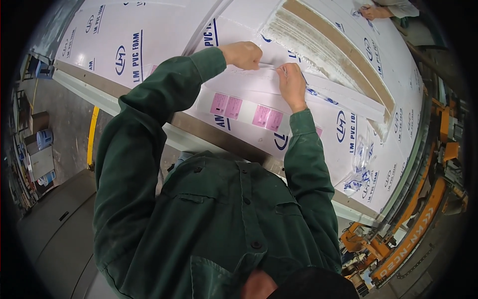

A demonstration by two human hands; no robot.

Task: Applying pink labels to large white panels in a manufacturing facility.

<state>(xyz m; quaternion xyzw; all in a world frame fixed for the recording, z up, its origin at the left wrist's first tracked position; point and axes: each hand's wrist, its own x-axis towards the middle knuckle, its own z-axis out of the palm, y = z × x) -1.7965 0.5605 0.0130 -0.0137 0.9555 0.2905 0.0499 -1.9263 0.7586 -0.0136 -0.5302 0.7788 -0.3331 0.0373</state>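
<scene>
My left hand (pixel 244 55) is closed, its fingers curled at the far edge of a long white strip (pixel 348 98) on the printed sheet. A short way to its right, my right hand (pixel 293 84) pinches the same edge between thumb and fingers. A thin pale edge runs between the two hands; whether it is loose film or the strip itself is hard to tell. Bunched clear film (pixel 322 96) with blue print lies along the strip, right of my right hand. Pink labels (pixel 226 105) sit on the sheet nearer to me.
Beyond the strip lies a curved brown piece (pixel 343 42) with a rough white streaked surface. Crumpled clear film (pixel 361 174) is at the right. Another person's hand (pixel 373 12) touches film at the far right. An orange machine (pixel 413 234) stands beside the table; a yellow bar (pixel 92 134) is at left.
</scene>
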